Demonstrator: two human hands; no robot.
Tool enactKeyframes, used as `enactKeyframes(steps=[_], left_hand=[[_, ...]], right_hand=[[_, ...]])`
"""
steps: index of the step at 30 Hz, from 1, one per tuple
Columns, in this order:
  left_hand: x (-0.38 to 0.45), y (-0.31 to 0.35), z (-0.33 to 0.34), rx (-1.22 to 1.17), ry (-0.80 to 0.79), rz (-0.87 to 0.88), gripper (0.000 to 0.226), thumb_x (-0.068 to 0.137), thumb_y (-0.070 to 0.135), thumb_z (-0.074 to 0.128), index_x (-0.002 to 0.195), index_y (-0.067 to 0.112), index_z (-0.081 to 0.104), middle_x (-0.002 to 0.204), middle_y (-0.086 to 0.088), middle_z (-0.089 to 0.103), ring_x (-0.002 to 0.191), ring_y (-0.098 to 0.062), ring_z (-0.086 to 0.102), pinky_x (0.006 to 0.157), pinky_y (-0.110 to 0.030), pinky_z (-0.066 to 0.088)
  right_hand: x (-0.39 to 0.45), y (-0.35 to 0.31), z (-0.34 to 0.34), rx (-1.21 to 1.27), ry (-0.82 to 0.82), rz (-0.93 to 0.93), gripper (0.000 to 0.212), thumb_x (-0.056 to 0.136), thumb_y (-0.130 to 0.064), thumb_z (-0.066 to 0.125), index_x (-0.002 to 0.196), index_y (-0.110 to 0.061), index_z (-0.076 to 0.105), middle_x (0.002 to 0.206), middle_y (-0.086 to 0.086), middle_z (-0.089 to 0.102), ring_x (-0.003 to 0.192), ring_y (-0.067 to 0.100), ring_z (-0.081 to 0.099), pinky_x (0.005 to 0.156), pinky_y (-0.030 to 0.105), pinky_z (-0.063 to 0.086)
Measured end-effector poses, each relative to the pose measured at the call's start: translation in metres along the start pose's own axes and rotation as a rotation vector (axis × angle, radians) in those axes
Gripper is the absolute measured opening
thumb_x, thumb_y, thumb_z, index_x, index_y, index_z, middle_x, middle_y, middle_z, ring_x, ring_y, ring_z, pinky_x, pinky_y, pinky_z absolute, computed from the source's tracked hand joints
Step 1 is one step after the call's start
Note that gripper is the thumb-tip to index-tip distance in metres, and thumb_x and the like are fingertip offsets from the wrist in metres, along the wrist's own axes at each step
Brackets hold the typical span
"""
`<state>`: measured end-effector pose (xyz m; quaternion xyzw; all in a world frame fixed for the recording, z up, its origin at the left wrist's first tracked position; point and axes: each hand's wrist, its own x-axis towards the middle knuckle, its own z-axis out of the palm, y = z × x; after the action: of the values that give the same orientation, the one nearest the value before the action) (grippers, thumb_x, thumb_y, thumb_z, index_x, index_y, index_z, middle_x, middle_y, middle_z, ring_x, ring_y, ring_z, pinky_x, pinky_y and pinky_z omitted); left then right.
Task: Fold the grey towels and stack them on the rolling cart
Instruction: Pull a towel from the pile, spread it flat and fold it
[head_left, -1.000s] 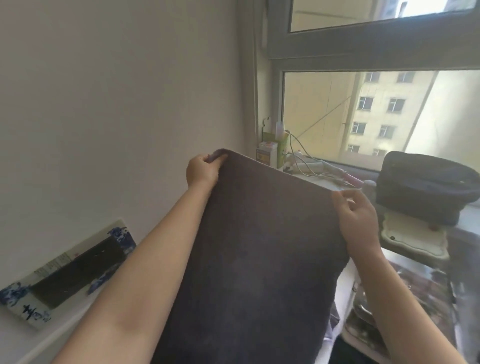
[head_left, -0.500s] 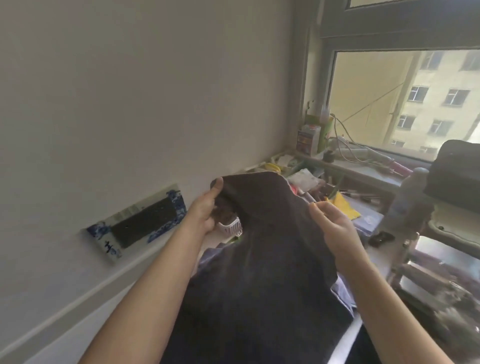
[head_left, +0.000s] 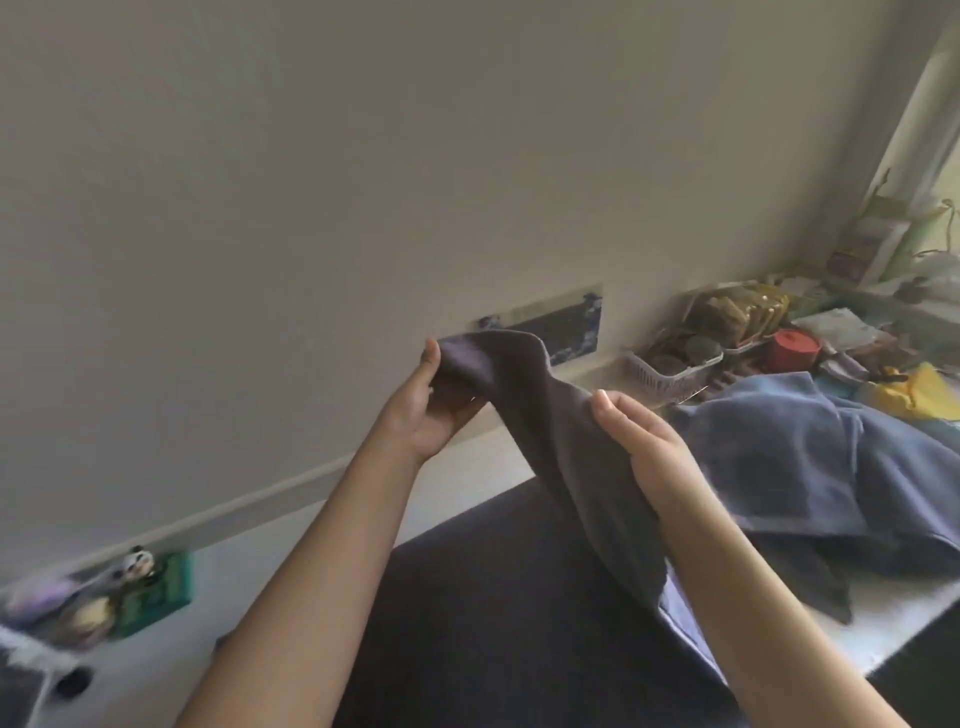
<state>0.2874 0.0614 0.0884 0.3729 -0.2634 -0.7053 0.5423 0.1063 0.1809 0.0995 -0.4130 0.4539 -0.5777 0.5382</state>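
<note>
Two bare hands hold one dark grey towel (head_left: 561, 447) up in front of a plain pale wall (head_left: 363, 156). Left hand (head_left: 434, 402): palm turned toward the camera, thumb up along the cloth's top corner, fingers curled behind the fabric and gripping it. Right hand (head_left: 647, 447): seen from the back, fingers lying together along the towel's near edge with the cloth passing beneath them; whether the thumb pinches the fabric from below cannot be told. Between the two hands the towel's upper edge sags in a shallow fold, and from the right hand the cloth hangs down to a point close to the white tabletop (head_left: 893, 618). A broad dark cloth surface (head_left: 519, 613) fills the lower middle of the view beneath both forearms; whether it is part of the held towel cannot be told.

Right of the hands, a blue-grey towel (head_left: 810, 457) lies crumpled on the tabletop, with a darker cloth edge showing under it. Behind it, against the wall, stand a white slotted basket (head_left: 670, 371) of small round items, a red round container (head_left: 792, 348), a yellow object (head_left: 919, 395) and clear packets, all blurred. A blue-and-white panel with a dark centre (head_left: 566, 325) leans on the wall just behind the towel's top edge. At lower left, a green box (head_left: 156, 592) and small figurines (head_left: 135, 564) sit on the surface, blurred.
</note>
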Motion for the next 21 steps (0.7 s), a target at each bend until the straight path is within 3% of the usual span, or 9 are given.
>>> enactKeyframes(steps=[4,6,9,11,14,18,21], left_hand=[[-0.036,0.037,-0.092,-0.085,0.095,0.019,0.041,0.096,0.040,0.046,0.108,0.002,0.059,0.092,-0.021,0.072,0.082,-0.033,0.071,0.063,-0.041,0.059],[-0.046,0.042,-0.137,-0.076,0.180,0.007,0.044,0.096,0.042,0.044,0.113,0.004,0.058,0.101,-0.020,0.070,0.090,-0.032,0.069,0.067,-0.040,0.058],[-0.054,0.030,-0.216,-0.035,0.338,-0.059,0.044,0.094,0.049,0.044,0.110,0.011,0.059,0.117,-0.015,0.063,0.104,-0.030,0.061,0.088,-0.044,0.050],[-0.065,0.013,-0.267,0.079,0.460,-0.122,0.037,0.094,0.050,0.045,0.099,0.016,0.059,0.110,-0.010,0.062,0.102,-0.028,0.058,0.095,-0.047,0.045],[-0.082,-0.017,-0.327,0.189,0.599,-0.235,0.032,0.095,0.045,0.048,0.091,0.015,0.059,0.099,-0.012,0.063,0.087,-0.028,0.060,0.090,-0.046,0.047],[-0.090,-0.030,-0.367,0.142,0.645,-0.276,0.034,0.098,0.038,0.045,0.079,0.011,0.053,0.084,-0.012,0.059,0.076,-0.024,0.057,0.071,-0.036,0.048],[-0.091,-0.033,-0.375,0.215,0.588,-0.279,0.029,0.100,0.036,0.043,0.084,0.014,0.054,0.085,-0.006,0.058,0.078,-0.016,0.055,0.067,-0.027,0.045]], right_hand=[[-0.031,0.034,0.090,-0.046,-0.169,0.044,0.024,0.095,-0.020,0.047,0.078,-0.008,0.058,0.063,0.000,0.057,0.054,0.004,0.056,0.054,0.014,0.046],[-0.042,0.059,0.125,-0.154,-0.235,0.070,0.021,0.095,-0.022,0.049,0.078,-0.012,0.057,0.066,-0.004,0.058,0.053,-0.003,0.056,0.054,0.007,0.044],[-0.060,0.121,0.165,-0.284,-0.306,0.214,0.019,0.093,-0.031,0.053,0.079,-0.019,0.058,0.070,-0.010,0.058,0.058,-0.003,0.056,0.055,0.006,0.043],[-0.071,0.172,0.184,-0.446,-0.365,0.336,0.023,0.092,-0.038,0.053,0.080,-0.020,0.058,0.071,-0.008,0.058,0.064,0.002,0.056,0.060,0.013,0.044],[-0.084,0.239,0.195,-0.713,-0.437,0.376,0.024,0.091,-0.040,0.056,0.074,-0.023,0.053,0.069,-0.009,0.055,0.064,0.003,0.050,0.063,0.018,0.039],[-0.098,0.279,0.206,-0.890,-0.581,0.360,0.022,0.088,-0.036,0.059,0.070,-0.029,0.049,0.059,-0.010,0.053,0.060,-0.002,0.046,0.058,0.012,0.035],[-0.103,0.291,0.212,-1.014,-0.671,0.258,0.012,0.087,-0.037,0.061,0.086,-0.025,0.064,0.073,-0.015,0.053,0.077,0.005,0.050,0.069,0.016,0.038]])
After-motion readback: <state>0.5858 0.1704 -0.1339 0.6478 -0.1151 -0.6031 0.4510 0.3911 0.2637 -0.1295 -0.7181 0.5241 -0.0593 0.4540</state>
